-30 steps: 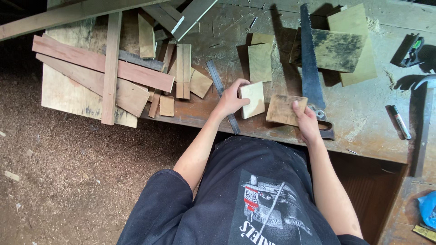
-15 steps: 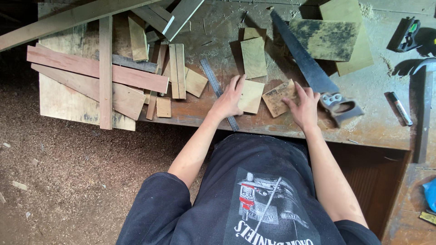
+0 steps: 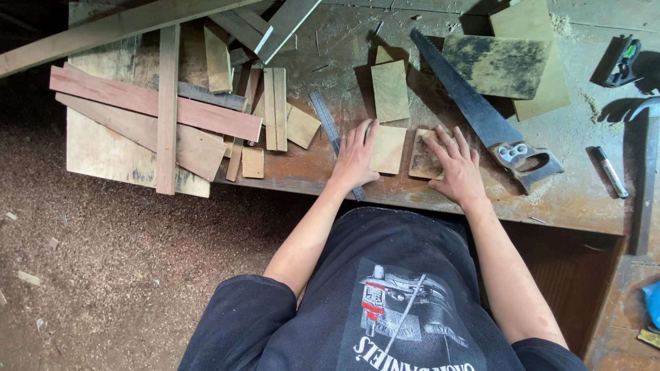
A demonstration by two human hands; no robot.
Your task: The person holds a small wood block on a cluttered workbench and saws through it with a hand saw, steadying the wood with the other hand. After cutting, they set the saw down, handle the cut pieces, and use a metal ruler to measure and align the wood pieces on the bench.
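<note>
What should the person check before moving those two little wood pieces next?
1. Left hand flat beside the pale wood piece: ok.
2. Right hand resting on the darker wood piece: ok.
3. Handsaw blade apart from the right hand: ok, though close.
4. Metal ruler free to pick up: not ok, left hand lies over it.
5. Pieces are the same size: cannot tell.
</note>
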